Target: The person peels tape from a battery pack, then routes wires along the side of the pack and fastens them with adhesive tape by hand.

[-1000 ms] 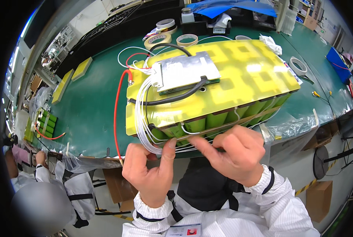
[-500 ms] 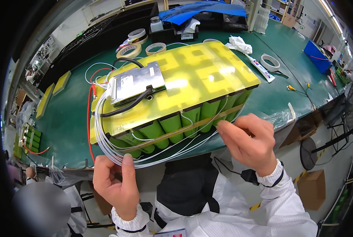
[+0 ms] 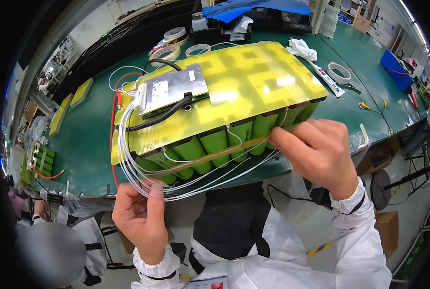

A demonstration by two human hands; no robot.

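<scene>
A large battery pack (image 3: pixel 246 91) lies on the bench, yellow sheet on top and green cylindrical cells (image 3: pixel 214 147) along its near side. A silver-plated circuit board (image 3: pixel 171 89) sits on the sheet. White wires (image 3: pixel 122 156) curve from it around the pack's near left corner and along the cells. My left hand (image 3: pixel 140 216) pinches this bundle between thumb and fingers below that corner. Against the right part of the cell row, my right hand (image 3: pixel 316 154) is closed in a pinch on a white wire, beside the amber tape strip (image 3: pixel 210 157). Its fingertips hide the wire's end.
Tape rolls (image 3: pixel 166 52) stand behind the pack; another tape roll (image 3: pixel 339 73) and a white tube (image 3: pixel 328 79) lie to its right. A blue bin (image 3: pixel 395 70) is farther right. Smaller green cells (image 3: pixel 44 159) sit at the left, near another person's hand (image 3: pixel 40 209).
My right hand has moved leftward along the cells and closer against them. My left hand keeps hold of the wires. The whole view has shifted slightly.
</scene>
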